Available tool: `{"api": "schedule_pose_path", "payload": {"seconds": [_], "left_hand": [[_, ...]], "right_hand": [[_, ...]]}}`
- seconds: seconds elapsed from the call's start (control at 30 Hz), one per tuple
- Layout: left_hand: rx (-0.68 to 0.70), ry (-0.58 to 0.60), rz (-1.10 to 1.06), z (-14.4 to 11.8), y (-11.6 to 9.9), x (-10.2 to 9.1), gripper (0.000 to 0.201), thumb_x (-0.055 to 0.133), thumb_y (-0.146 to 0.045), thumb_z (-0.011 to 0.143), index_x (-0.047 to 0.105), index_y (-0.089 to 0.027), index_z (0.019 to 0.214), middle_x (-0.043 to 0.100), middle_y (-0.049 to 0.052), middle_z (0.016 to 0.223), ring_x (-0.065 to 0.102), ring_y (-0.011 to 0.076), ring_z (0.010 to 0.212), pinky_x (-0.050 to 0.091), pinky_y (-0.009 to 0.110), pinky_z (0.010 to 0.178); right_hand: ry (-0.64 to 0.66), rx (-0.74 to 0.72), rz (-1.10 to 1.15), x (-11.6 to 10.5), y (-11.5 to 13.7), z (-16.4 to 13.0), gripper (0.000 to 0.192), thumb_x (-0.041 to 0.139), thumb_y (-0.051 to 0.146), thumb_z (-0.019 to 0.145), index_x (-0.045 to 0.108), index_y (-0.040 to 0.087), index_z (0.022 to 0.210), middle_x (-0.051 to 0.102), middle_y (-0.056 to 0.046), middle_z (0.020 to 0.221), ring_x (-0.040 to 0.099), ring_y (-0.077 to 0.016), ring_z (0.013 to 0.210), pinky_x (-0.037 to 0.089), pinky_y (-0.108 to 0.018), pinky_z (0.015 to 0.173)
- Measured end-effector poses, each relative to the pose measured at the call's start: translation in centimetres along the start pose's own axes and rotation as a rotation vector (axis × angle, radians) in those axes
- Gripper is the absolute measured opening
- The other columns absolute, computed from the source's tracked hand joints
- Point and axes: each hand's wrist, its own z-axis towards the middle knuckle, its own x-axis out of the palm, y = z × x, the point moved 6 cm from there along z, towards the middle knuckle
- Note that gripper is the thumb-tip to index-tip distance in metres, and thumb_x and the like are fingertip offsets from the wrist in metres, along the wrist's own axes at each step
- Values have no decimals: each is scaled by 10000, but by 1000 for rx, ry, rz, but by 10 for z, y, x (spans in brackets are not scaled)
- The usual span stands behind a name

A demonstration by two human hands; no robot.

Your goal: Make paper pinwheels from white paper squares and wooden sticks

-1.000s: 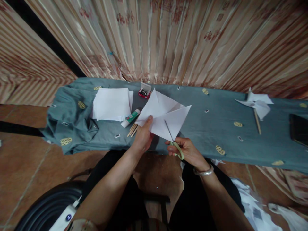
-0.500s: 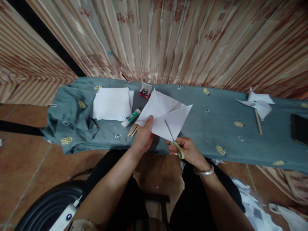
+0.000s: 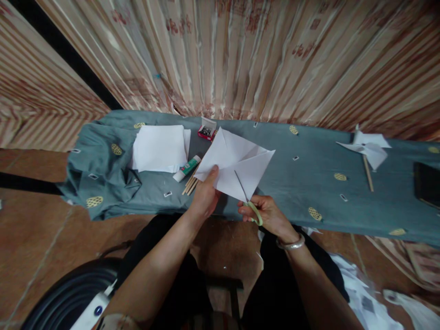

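Since a second ago, little shift: my right hand (image 3: pixel 266 214) has crept slightly up toward the folded white paper (image 3: pixel 237 165), and the scissors (image 3: pixel 248 197) have pushed a bit further along the diagonal crease. Paper itself has barely moved.

Left hand (image 3: pixel 204 195): closed in a pinch on the paper's near-left edge, thumb on top, fingers hidden beneath. It holds the sheet raised above the bench (image 3: pixel 309 183), tilted toward me.

Right hand: curled shut around the pale green scissor handles, fingers through the loops. The thin blade runs up into the paper from its lowest corner. How far apart the blades stand I cannot tell; only one dark line shows.

Reading of it: the cut is under way along the fold line and advancing slowly, about a third of the way toward the paper's centre.

Around the paper, on the grey-green cloth:
- stack of white sheets (image 3: pixel 160 147), left of the paper
- glue tube (image 3: pixel 186 168), between the stack and the paper
- wooden sticks (image 3: pixel 190 184), just beside my left hand
- small red box of pins (image 3: pixel 206 132), beyond the paper's far-left corner
- finished paper pinwheel on a stick (image 3: pixel 367 153), well to the right
- dark phone (image 3: pixel 427 184), further right still, at the frame edge
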Motion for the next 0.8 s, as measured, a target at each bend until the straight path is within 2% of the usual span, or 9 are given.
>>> {"api": "schedule_pose_path", "payload": {"seconds": [0.13,0.27,0.4,0.47,0.57,0.63,0.7,0.8], "left_hand": [[0,-1,-5,0,-2,0,347,623,-168,845,615,-191,1191,714,57,1123,667,211,1045,513,345,955],[-42,-33,-10,4,-4,-1,317,645,-179,833,633,-170,1149,728,68,1074,672,221,1054,515,350,962],[-39,-40,-47,11,-12,-4,286,611,-165,854,632,-159,1139,729,71,1076,683,200,1022,524,339,951],[-36,-56,-57,16,-15,-7,253,591,-159,867,640,-152,1115,731,67,1064,689,183,987,529,324,939],[-28,-81,-53,20,-17,-9,239,596,-158,865,644,-155,1099,738,62,1036,692,169,959,529,303,928],[-31,-74,-42,21,-14,-7,251,616,-151,847,642,-150,1096,740,67,1023,691,173,959,524,305,935],[-41,-47,-19,19,-7,-1,277,640,-140,821,637,-145,1098,738,72,1029,690,181,965,516,315,945],[-58,11,34,16,7,8,328,669,-142,788,626,-156,1113,732,73,1054,688,200,989,504,339,960]], "right_hand": [[49,-7,-5,4,3,-2,502,851,556,493,680,146,727,608,34,506,504,-70,435,376,-201,424],[114,-6,-23,2,-1,-4,545,826,569,553,672,136,845,635,25,568,539,-74,478,397,-199,455],[180,34,-91,-9,-7,-11,521,839,526,562,656,141,863,629,32,598,560,-82,517,404,-202,486],[169,13,-159,-21,-7,-16,511,841,499,574,657,145,895,611,44,588,537,-80,511,380,-200,476],[14,-70,-263,-51,-3,-20,559,807,497,622,638,164,1038,645,32,639,563,-112,538,402,-224,486],[-203,-137,-367,-76,2,-23,604,754,500,685,589,173,1166,709,-16,761,638,-166,632,464,-264,552],[-455,-167,-566,-100,6,-27,585,700,461,747,556,167,1231,736,-71,874,691,-228,775,504,-311,655],[-729,-104,-896,-121,11,-31,563,643,405,802,522,142,1285,739,-124,945,704,-284,883,501,-350,742]]}}
